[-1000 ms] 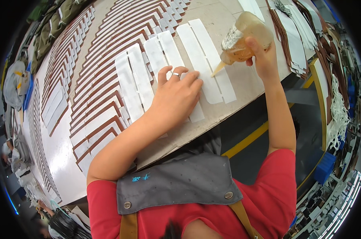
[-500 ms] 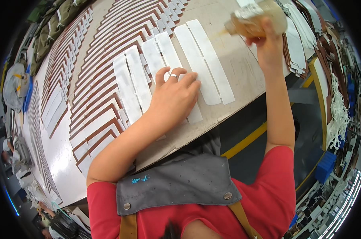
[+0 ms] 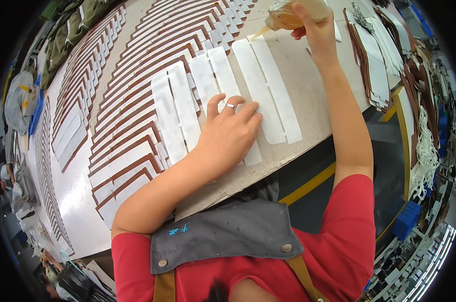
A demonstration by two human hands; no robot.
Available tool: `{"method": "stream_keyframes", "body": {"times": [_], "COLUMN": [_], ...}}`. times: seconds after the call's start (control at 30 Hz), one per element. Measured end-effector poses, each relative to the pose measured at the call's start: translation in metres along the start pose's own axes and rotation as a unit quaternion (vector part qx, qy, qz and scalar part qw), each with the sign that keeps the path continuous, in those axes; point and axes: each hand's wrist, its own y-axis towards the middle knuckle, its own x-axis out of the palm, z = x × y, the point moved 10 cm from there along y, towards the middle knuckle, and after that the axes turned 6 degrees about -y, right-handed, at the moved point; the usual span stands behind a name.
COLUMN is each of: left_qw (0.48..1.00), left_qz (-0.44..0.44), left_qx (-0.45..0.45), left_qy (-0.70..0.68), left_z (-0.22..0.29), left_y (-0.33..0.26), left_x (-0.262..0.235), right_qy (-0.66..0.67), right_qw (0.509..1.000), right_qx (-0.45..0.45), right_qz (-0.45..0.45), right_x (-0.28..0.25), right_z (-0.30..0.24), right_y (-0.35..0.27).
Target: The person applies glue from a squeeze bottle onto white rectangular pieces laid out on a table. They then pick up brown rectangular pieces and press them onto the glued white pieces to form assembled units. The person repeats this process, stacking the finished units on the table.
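My right hand (image 3: 316,38), raised at the upper right, grips a clear squeeze bottle (image 3: 287,15) of yellowish liquid. The bottle is tipped, and its pale nozzle points down to the left at the top end of a pair of white strips (image 3: 278,95). Whether the nozzle touches them I cannot tell. My left hand (image 3: 230,131), with a ring on one finger, lies on the middle pair of white strips (image 3: 225,75), fingers bent and spread apart. Left of it is another pair of white strips (image 3: 163,105). A narrow gap runs along each pair.
Long overlapping rows of white pieces with brown edges (image 3: 122,133) cover the table's left side. Stacked white and brown pieces (image 3: 371,60) lie at the right edge. Beyond it stand a yellow frame (image 3: 404,136), white cords (image 3: 425,156) and a blue bin (image 3: 407,220).
The bottle in my right hand has moved left and its nozzle has come to the top of the right pair. My left hand stays on the middle pair.
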Motion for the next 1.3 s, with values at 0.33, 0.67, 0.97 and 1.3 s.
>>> {"method": "stream_keyframes", "body": {"times": [0.33,0.67,0.97,1.3], "left_qw": [1.0,1.0,1.0,1.0], "left_qz": [0.001,0.019,0.023,0.015], "left_qx": [0.002,0.002,0.005,0.011], "left_qy": [0.019,0.012,-0.002,0.007], "left_z": [0.003,0.005,0.006,0.007], "left_y": [0.0,0.0,0.0,0.003], "left_x": [-0.001,-0.004,-0.005,-0.005], "right_qy": [-0.003,-0.011,-0.133,-0.034], "right_qw": [0.997,0.994,0.977,0.994], "right_qx": [0.066,0.062,-0.141,-0.059], "right_qz": [-0.033,-0.087,-0.085,0.082], "right_x": [-0.034,-0.055,-0.073,-0.101], "right_z": [0.002,-0.05,-0.094,-0.058], "right_y": [-0.055,-0.128,-0.172,-0.113]}}
